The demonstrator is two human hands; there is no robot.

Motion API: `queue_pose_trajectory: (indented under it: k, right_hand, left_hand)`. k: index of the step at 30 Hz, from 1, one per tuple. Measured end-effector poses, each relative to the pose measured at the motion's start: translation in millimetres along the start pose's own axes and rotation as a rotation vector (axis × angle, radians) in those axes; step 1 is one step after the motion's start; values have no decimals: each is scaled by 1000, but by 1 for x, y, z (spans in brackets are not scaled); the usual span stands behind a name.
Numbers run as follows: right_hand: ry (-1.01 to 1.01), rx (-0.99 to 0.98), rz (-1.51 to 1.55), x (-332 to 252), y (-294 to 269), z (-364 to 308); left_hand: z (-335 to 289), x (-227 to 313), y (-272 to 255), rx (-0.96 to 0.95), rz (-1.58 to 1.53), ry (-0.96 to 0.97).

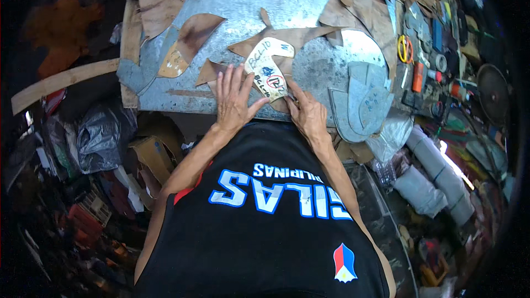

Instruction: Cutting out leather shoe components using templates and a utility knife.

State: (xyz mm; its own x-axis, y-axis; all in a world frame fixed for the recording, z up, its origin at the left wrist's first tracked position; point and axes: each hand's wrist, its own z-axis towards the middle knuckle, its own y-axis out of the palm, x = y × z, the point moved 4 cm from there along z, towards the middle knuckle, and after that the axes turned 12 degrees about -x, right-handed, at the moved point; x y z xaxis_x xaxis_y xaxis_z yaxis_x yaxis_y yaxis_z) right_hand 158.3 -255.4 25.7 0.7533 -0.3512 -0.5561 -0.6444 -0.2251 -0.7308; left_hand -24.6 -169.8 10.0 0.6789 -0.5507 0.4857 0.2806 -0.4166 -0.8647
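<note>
A cream-coloured pattern template (271,65), marked by hand in dark and red ink, lies flat over a piece of brown leather (207,72) near the front edge of the metal-topped table. My left hand (234,95) is spread, fingers stretched out, pressing on the leather and the template's left edge, with the thumb by its lower tip. At the template's lower right edge my right hand (307,109) is closed in a pinch. A small dark, thin thing shows at its fingertips, too hidden to name. Another brown leather scrap (309,37) lies just beyond the template.
Grey templates (364,102) lie right of my right hand. More leather (165,0) covers the table's far side. Yellow-handled scissors (405,49), an orange cylinder (418,77) and other tools crowd the right. A curved wooden strip (66,84) juts out left; plastic-wrapped rolls (439,160) lie lower right.
</note>
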Motion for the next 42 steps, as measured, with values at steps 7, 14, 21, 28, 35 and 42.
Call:
queue_pose_trajectory:
  k: [7, 14, 21, 28, 35, 42]
  right_hand:
    - [-12, -93, 5, 6, -7, 4]
    - [-32, -157, 0, 8, -8, 11]
    - [-66, -161, 21, 9, -9, 14]
    - [-173, -59, -32, 14, -1, 12]
    - [-130, -117, -38, 7, -8, 13]
    - [-83, -118, -34, 10, -6, 13]
  left_hand:
    - [-7, 8, 11, 49, -35, -65]
    - [-10, 6, 11, 64, -52, -108]
    - [-10, 6, 13, 80, -67, -118]
    - [-10, 7, 10, 93, -37, -100]
    - [-8, 6, 11, 80, -13, -92]
    - [-8, 7, 10, 101, -35, -117]
